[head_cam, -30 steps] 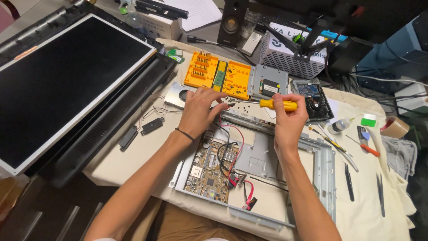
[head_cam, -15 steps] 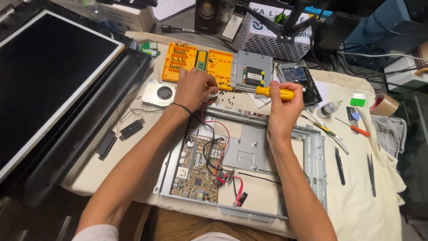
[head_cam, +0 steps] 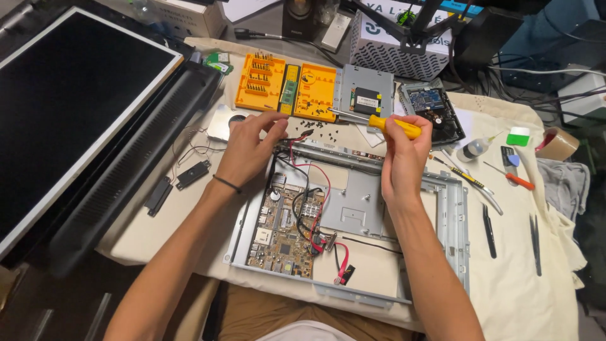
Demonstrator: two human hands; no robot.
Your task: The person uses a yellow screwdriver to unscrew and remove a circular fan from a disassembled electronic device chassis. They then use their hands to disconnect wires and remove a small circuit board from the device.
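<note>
Head cam: my right hand (head_cam: 404, 158) is clenched round the yellow-handled screwdriver (head_cam: 379, 122), shaft lying roughly level, tip pointing left toward the orange bit tray (head_cam: 312, 91). My left hand (head_cam: 252, 148) has thumb and fingers pinched together just above the top-left corner of the metal chassis (head_cam: 451, 221); prob. a screw in there, but too small to tell. The chassis lies flat on the cloth-covered tabletop (head_cam: 511, 278), circuit board (head_cam: 281, 237) in its lower left, red and black wires (head_cam: 312, 189) looping over it.

Risks as I see them: loose black screws (head_cam: 319, 123) sit scattered just beyond the chassis edge, so a wrist sweep could send them off the cloth. The screwdriver tip swinging down near the wires could nick insulation or scratch the board. Monitor panel (head_cam: 69, 107) lies well left, clear of my elbows.
</note>
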